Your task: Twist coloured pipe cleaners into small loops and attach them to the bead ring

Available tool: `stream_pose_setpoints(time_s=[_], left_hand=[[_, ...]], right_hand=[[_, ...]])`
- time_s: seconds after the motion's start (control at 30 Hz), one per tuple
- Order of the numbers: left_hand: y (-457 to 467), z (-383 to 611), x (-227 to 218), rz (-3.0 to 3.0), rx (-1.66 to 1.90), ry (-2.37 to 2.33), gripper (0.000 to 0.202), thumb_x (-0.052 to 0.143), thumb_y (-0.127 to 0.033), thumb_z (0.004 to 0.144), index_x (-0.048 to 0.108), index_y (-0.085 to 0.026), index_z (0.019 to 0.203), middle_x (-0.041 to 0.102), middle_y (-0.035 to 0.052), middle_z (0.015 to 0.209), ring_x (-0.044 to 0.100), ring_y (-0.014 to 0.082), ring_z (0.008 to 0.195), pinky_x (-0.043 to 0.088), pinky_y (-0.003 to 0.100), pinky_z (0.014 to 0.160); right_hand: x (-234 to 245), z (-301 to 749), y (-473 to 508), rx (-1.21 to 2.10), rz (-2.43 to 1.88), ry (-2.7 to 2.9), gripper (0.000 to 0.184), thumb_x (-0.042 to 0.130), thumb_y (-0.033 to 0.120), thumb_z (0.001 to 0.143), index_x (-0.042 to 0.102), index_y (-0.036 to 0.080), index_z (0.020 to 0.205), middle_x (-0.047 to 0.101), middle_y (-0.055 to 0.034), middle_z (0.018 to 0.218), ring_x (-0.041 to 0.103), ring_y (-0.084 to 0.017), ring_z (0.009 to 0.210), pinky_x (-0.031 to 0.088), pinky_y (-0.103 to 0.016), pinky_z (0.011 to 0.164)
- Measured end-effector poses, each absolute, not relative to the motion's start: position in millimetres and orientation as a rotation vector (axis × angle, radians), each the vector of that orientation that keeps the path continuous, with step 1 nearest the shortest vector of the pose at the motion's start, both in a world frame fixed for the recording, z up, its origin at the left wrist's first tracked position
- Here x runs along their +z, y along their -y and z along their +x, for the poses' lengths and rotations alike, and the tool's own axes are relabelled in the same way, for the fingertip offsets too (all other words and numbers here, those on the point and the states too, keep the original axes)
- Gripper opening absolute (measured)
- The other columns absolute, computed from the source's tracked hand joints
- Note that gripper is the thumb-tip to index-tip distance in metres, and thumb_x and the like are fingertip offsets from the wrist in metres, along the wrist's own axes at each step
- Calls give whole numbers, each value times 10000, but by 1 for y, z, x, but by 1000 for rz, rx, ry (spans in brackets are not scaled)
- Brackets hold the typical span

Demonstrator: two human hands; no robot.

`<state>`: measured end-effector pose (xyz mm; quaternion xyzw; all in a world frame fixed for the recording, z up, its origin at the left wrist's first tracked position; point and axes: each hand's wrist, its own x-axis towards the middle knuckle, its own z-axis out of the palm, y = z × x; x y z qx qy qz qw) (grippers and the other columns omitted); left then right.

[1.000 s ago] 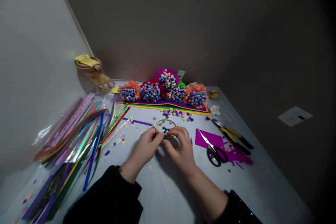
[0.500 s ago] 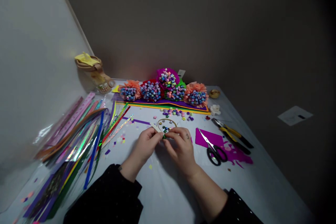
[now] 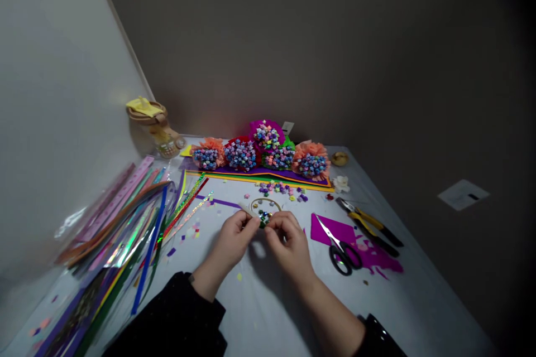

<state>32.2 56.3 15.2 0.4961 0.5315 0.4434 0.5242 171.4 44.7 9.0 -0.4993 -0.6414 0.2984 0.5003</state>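
Observation:
My left hand (image 3: 237, 237) pinches a narrow whitish paper strip (image 3: 248, 210), whose end sticks up past the fingertips. Close beside it, my right hand (image 3: 291, 245) has its thumb and fingers curled together; what lies between them is too small to make out. Just behind the fingertips is a round gold-rimmed dish (image 3: 280, 204) holding small shiny stars (image 3: 263, 215), some of them green. Beyond the dish, small folded paper stars (image 3: 282, 189) in purple, pink and yellow lie loose on the table.
Flower-like bundles of paper stars (image 3: 240, 155) line the back on coloured sheets (image 3: 259, 175). At left, many paper strips (image 3: 121, 234) are spread near a boot-shaped container (image 3: 163, 136). Scissors (image 3: 341, 251), magenta paper (image 3: 372, 251) and yellow-black pliers (image 3: 368, 223) lie at right.
My right hand's fingers have drawn slightly away from my left fingertips and curled more. The whole view has tilted up a little, so the table sits lower.

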Motion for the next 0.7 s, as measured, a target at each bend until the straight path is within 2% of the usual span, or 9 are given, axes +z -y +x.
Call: stream_pose_setpoints(time_s=[0.13, 0.4, 0.7], left_hand=[[-55, 33, 13, 1236, 1038, -1237, 249, 547, -395, 789, 546, -153, 733, 536, -15, 666, 481, 129, 637, 395, 253, 619], [-54, 32, 8, 1231, 1017, -1143, 273, 547, -415, 803, 549, -155, 718, 537, -2, 658, 497, 130, 643, 402, 244, 624], [-54, 34, 13, 1040, 930, -1128, 223, 602, -353, 714, 586, -143, 642, 531, -7, 565, 406, 79, 485, 294, 203, 466]], right_hand=[[11, 170, -46, 793, -1201, 1513, 108, 537, 161, 766, 555, 196, 665, 558, -25, 771, 539, -153, 712, 429, -264, 601], [6, 171, -46, 878, -1187, 1478, 121, 506, 179, 781, 527, 199, 664, 539, -20, 776, 533, -156, 734, 427, -265, 626], [7, 174, -49, 943, -1141, 1464, 117, 503, 155, 738, 509, 204, 632, 533, -13, 748, 531, -161, 736, 425, -279, 655]])
